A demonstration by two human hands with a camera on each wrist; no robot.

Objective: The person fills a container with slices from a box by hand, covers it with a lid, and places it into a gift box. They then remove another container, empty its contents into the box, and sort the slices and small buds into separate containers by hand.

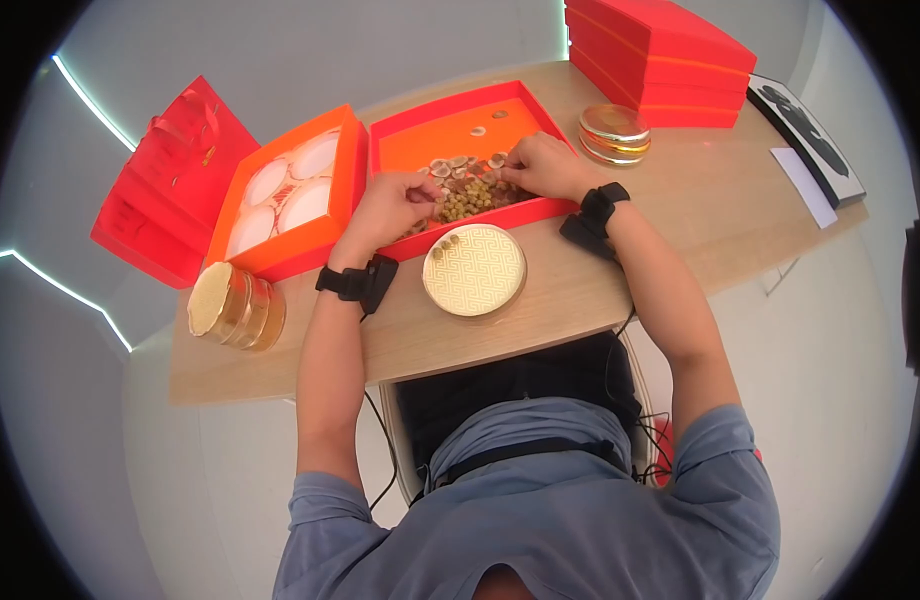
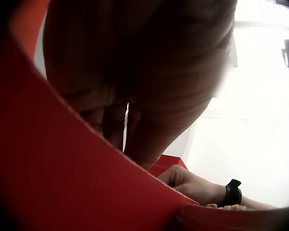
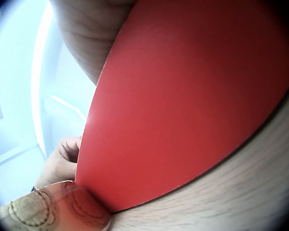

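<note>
The head view shows the left hand (image 1: 395,208) and the right hand (image 1: 545,166) reaching into a red box (image 1: 430,140), where small greenish balls (image 1: 467,201) lie heaped beside flat brown rounds (image 1: 458,162). Both hands have bent fingers by the heap, but I can't tell if they pinch anything, because the tips are hidden. A few loose balls (image 1: 443,246) sit on the round gold tub (image 1: 478,275) in front. To pick well, I'd pinch softly, take just a few, and not bump the near wall (image 1: 530,212).
</note>
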